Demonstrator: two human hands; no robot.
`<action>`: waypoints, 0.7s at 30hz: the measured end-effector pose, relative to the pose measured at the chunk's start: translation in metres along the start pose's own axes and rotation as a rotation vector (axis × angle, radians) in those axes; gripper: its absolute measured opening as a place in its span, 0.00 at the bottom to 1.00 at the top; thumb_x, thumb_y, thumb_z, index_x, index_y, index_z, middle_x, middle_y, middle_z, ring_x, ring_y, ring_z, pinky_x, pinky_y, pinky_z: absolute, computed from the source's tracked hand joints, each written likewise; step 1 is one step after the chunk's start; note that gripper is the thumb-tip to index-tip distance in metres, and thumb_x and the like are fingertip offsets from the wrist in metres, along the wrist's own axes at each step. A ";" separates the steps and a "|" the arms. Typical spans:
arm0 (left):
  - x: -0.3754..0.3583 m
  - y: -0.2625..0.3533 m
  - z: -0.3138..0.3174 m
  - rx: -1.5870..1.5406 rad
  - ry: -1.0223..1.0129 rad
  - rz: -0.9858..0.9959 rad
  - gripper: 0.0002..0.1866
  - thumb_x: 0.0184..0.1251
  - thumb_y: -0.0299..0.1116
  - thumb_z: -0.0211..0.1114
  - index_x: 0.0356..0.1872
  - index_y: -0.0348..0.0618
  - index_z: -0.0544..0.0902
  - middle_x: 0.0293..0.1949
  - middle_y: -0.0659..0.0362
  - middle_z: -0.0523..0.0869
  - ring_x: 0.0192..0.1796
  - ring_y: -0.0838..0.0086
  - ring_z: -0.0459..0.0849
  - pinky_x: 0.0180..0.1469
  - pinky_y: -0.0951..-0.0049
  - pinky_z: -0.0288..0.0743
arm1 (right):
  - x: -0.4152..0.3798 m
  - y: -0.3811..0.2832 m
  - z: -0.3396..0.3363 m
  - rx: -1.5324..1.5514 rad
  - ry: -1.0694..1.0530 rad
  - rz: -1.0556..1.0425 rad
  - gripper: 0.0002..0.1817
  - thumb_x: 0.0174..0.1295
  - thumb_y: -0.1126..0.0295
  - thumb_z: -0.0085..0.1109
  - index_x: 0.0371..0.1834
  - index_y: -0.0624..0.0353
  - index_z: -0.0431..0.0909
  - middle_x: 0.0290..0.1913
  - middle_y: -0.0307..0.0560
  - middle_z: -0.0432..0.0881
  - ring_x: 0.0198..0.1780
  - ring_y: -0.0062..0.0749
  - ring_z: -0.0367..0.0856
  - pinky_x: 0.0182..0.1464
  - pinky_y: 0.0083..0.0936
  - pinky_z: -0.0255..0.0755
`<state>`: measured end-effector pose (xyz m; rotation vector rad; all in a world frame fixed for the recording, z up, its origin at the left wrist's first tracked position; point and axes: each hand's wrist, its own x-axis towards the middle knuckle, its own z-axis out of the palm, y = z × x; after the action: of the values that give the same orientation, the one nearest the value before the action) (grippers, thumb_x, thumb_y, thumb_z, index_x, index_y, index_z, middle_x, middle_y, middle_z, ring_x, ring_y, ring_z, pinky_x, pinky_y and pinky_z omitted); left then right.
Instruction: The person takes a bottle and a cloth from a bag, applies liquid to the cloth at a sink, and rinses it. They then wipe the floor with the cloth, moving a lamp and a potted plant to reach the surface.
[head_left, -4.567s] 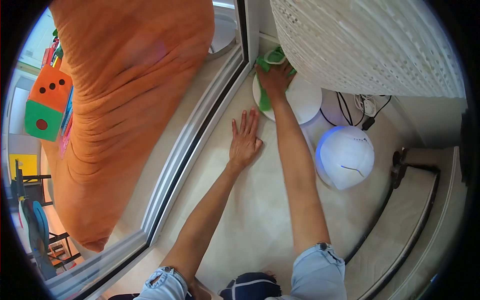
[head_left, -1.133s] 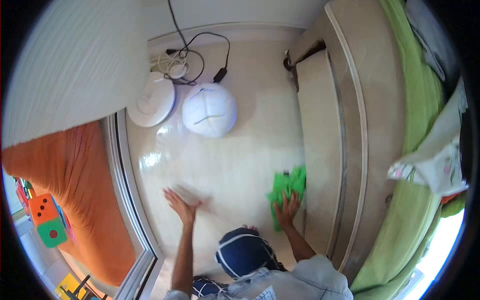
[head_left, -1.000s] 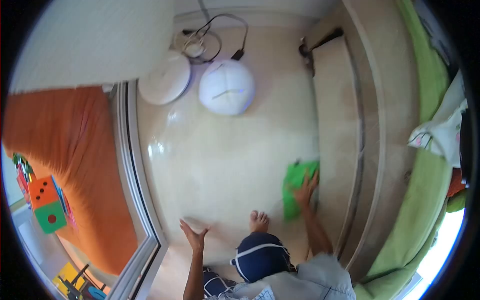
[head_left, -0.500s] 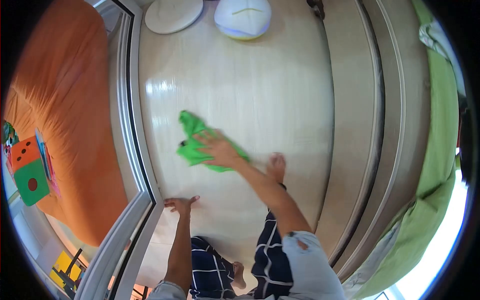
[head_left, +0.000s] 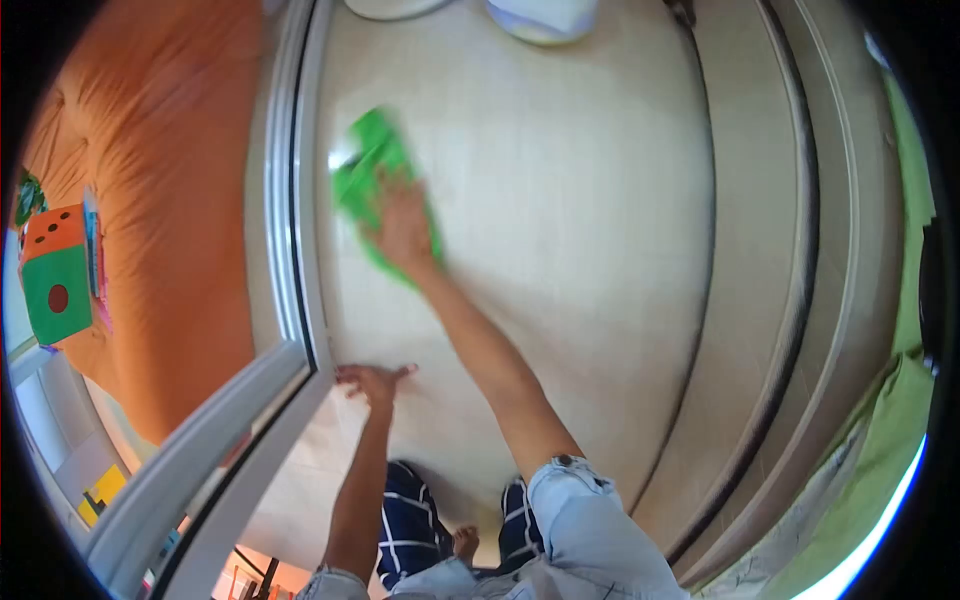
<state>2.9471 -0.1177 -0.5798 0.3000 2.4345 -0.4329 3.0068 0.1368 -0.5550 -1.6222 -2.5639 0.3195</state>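
Note:
My right hand (head_left: 403, 222) lies on a green cloth (head_left: 372, 140), pressing it against the pale, light-coloured floor (head_left: 540, 200). Its fingers are laid over the cloth, and both are smeared a little by motion. My left hand (head_left: 372, 383) rests on the same floor beside the corner of a white and black frame (head_left: 322, 360). Its thumb is spread away from the fingers, and nothing shows in it.
An orange-covered bed or sofa (head_left: 160, 250) stands beyond the frame, with a large foam die (head_left: 58, 285) on it. Two round whitish objects, one a cushion-like shape (head_left: 545, 18), sit at the top. Long beige panels (head_left: 755, 220) run along the right, beside green fabric (head_left: 870, 430).
My right hand has slid the green cloth forward across the floor. My left hand stays by the frame corner. The whole view has shifted, and the right foot is out of sight.

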 end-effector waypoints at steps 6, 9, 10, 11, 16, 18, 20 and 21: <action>-0.018 -0.006 -0.008 -0.340 0.088 0.114 0.84 0.12 0.51 0.85 0.63 0.22 0.26 0.67 0.29 0.28 0.70 0.37 0.29 0.65 0.34 0.33 | -0.167 0.147 -0.030 0.283 -0.082 -0.138 0.37 0.46 0.52 0.62 0.61 0.56 0.68 0.67 0.54 0.61 0.67 0.48 0.58 0.66 0.57 0.45; -0.015 -0.079 0.045 -0.376 0.289 0.786 0.82 0.16 0.48 0.84 0.66 0.28 0.26 0.69 0.36 0.27 0.71 0.37 0.31 0.65 0.33 0.34 | -0.229 0.278 -0.060 0.024 0.282 0.271 0.33 0.55 0.55 0.58 0.65 0.50 0.64 0.64 0.59 0.65 0.67 0.53 0.58 0.66 0.51 0.47; -0.056 -0.104 0.038 -0.253 0.209 0.649 0.81 0.17 0.47 0.84 0.67 0.33 0.27 0.70 0.39 0.26 0.71 0.37 0.32 0.65 0.32 0.34 | -0.278 0.304 -0.067 0.123 0.308 0.391 0.33 0.59 0.54 0.55 0.68 0.46 0.60 0.66 0.59 0.62 0.69 0.51 0.54 0.67 0.50 0.45; -0.095 -0.124 0.027 -0.141 0.134 0.514 0.80 0.18 0.45 0.84 0.68 0.37 0.27 0.70 0.42 0.25 0.71 0.37 0.33 0.65 0.32 0.34 | -0.335 0.320 -0.064 0.028 0.262 0.517 0.33 0.61 0.52 0.53 0.70 0.44 0.57 0.68 0.58 0.58 0.71 0.51 0.51 0.69 0.47 0.43; -0.061 -0.190 0.059 -0.139 0.056 0.224 0.84 0.13 0.46 0.85 0.68 0.48 0.23 0.69 0.44 0.19 0.69 0.31 0.31 0.60 0.27 0.48 | -0.444 0.248 -0.012 -0.059 0.396 1.068 0.35 0.61 0.51 0.52 0.65 0.61 0.60 0.68 0.59 0.57 0.70 0.52 0.51 0.68 0.46 0.44; -0.054 -0.188 0.058 -0.093 0.014 0.162 0.85 0.12 0.47 0.85 0.67 0.49 0.21 0.68 0.43 0.18 0.68 0.30 0.31 0.59 0.27 0.51 | -0.382 0.215 0.038 0.176 0.519 0.866 0.34 0.58 0.50 0.54 0.62 0.63 0.64 0.65 0.59 0.61 0.69 0.55 0.51 0.66 0.52 0.45; -0.041 -0.188 0.066 -0.048 0.027 0.153 0.86 0.11 0.48 0.85 0.67 0.51 0.21 0.68 0.43 0.18 0.68 0.30 0.30 0.57 0.27 0.55 | -0.272 0.093 0.034 -0.044 0.354 0.515 0.34 0.54 0.51 0.55 0.65 0.51 0.64 0.67 0.60 0.58 0.69 0.57 0.51 0.66 0.56 0.43; -0.038 -0.192 0.069 -0.039 0.024 0.136 0.85 0.11 0.48 0.85 0.67 0.51 0.21 0.68 0.43 0.18 0.68 0.30 0.30 0.56 0.27 0.56 | -0.232 0.041 0.032 0.119 0.334 0.431 0.34 0.53 0.51 0.55 0.66 0.44 0.63 0.69 0.58 0.55 0.70 0.55 0.50 0.67 0.56 0.42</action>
<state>2.9539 -0.3248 -0.5624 0.4531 2.4244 -0.3231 3.1369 -0.0599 -0.5874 -1.9771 -1.9119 0.2022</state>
